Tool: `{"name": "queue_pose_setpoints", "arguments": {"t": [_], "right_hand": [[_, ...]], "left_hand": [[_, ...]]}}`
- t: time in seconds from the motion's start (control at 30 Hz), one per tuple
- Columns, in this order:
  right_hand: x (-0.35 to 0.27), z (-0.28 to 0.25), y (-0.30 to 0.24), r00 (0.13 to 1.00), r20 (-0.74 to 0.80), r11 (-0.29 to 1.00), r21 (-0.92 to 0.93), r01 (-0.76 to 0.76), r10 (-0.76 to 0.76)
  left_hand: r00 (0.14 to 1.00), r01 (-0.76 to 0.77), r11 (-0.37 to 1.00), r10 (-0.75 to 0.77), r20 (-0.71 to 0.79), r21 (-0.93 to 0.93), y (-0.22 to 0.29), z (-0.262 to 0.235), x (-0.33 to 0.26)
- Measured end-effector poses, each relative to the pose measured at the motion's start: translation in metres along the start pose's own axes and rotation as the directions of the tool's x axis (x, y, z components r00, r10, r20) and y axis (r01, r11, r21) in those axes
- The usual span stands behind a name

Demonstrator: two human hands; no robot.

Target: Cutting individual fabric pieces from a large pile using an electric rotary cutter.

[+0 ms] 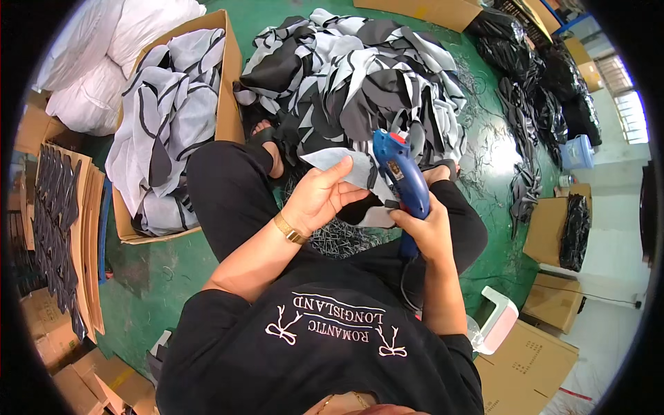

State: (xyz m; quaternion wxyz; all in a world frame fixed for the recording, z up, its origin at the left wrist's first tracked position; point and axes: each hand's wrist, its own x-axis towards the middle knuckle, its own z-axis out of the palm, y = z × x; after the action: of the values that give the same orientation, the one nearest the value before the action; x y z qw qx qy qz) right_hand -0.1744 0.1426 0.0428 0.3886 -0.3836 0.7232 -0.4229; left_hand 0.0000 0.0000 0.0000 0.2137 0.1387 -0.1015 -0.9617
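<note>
One blk T-shirt [228, 360] nearest cam, then 1 big grey/blk fabric pile [346, 90], 1 open carton [232, 86], 1 blue handheld tool [409, 178] gripped in R hand [430, 232], 1 pointed, pale-grey/blk piece [356, 169] pinched by L hand [321, 197] beside tool, above lap.

A pale-blue bucket [577, 153] stands beside black plastic bags [561, 75], across from white sacks [88, 97].
</note>
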Motion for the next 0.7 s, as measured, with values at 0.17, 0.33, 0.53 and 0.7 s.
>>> {"name": "queue_pose_setpoints", "arguments": {"t": [0.17, 0.33, 0.53, 0.7], "right_hand": [[-0.021, -0.018, -0.004, 0.990, 0.042, 0.920, 0.365, -0.141, 0.135], [-0.038, -0.022, 0.001, 0.950, 0.219, 0.862, 0.412, -0.297, 0.222], [-0.042, -0.018, 0.013, 0.936, 0.249, 0.835, 0.433, -0.339, 0.251], [-0.040, -0.016, 0.014, 0.929, 0.279, 0.819, 0.455, -0.350, 0.242]], "left_hand": [[0.941, -0.276, 0.910, 0.322, -0.108, 0.309, -0.001, 0.015, 0.002], [0.900, -0.350, 0.867, 0.416, -0.130, 0.356, -0.004, 0.018, 0.006], [0.881, -0.393, 0.840, 0.460, -0.108, 0.374, -0.008, 0.019, 0.005], [0.885, -0.377, 0.838, 0.451, -0.113, 0.394, -0.006, 0.019, 0.001]]}}
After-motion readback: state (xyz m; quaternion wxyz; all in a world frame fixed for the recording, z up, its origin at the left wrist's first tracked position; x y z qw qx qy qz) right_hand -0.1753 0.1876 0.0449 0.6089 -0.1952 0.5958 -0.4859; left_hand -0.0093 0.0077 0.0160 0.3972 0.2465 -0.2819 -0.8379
